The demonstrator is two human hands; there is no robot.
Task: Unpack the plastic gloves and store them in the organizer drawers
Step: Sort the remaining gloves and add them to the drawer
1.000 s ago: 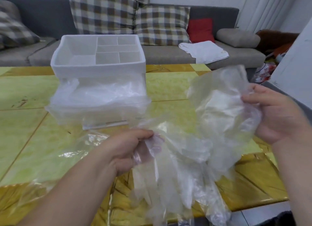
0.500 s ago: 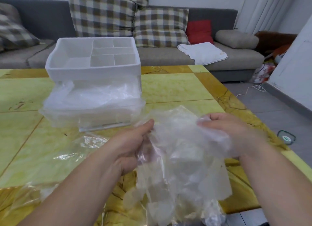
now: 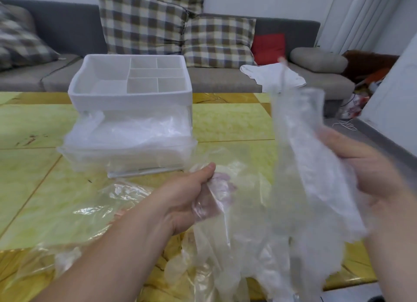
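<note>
Yellow tabletop (image 3: pixel 225 125) carries the organizer (image 3: pixel 130 98), its drawer (image 3: pixel 126 148) open toward the near side, likely for loading. Left hand (image 3: pixel 187 195) and right hand (image 3: pixel 365 173) each grip gloves (image 3: pixel 259 222) near it, seemingly separating a bunch.

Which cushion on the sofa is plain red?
The small cushion between the right checked cushion and the grey bolster; the others are checked or grey.

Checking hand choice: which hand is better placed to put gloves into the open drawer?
Probably the left hand: it grips gloves just in front of the open drawer; the right hand is farther off.
</note>
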